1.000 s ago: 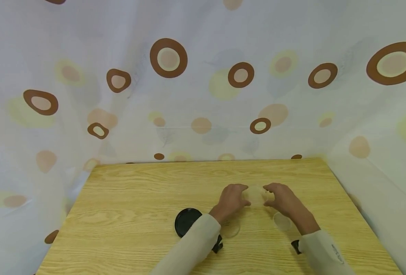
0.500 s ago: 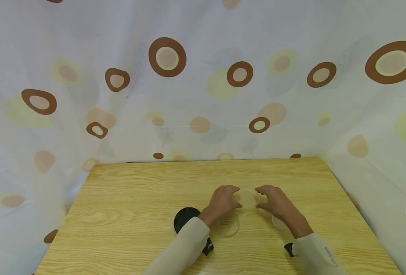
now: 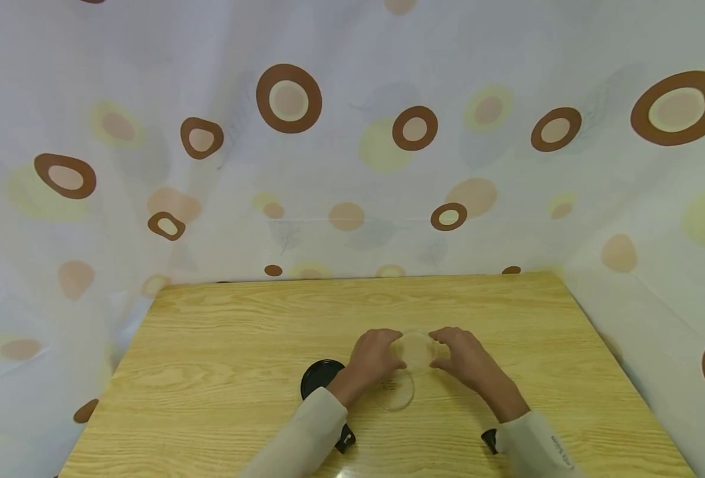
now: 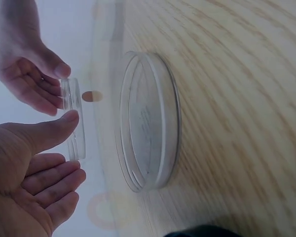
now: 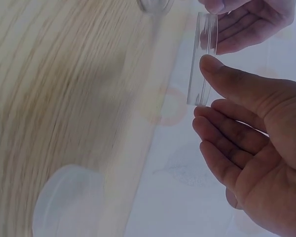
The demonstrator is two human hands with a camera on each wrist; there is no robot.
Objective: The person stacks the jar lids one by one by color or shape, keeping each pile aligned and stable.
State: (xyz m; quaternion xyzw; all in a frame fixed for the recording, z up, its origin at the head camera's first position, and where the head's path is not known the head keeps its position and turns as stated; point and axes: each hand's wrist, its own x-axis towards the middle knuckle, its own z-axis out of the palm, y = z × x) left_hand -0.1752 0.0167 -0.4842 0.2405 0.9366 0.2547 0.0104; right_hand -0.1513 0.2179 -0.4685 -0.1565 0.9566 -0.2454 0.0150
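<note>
A clear petri dish (image 3: 416, 350) is held up off the wooden table between both hands. My left hand (image 3: 372, 358) pinches its left edge with thumb and fingers. On the opposite edge, my right hand (image 3: 461, 357) grips it the same way. Seen side-on in the left wrist view, the held dish (image 4: 78, 133) looks like two nested shallow parts. Another clear petri dish (image 4: 155, 128), wider in that view and with small dark print, lies flat on the table just nearer than the held one.
A round black dish (image 3: 318, 377) sits left of my left forearm, partly covered by it. Low in the right wrist view, a translucent round piece (image 5: 66, 202) lies on the table (image 3: 239, 345). A patterned curtain (image 3: 352, 166) surrounds the back and sides.
Both hands have carried the held petri dish left and slightly nearer, close to the petri dish on the table. My right forearm now covers the clear round piece seen earlier beside it.
</note>
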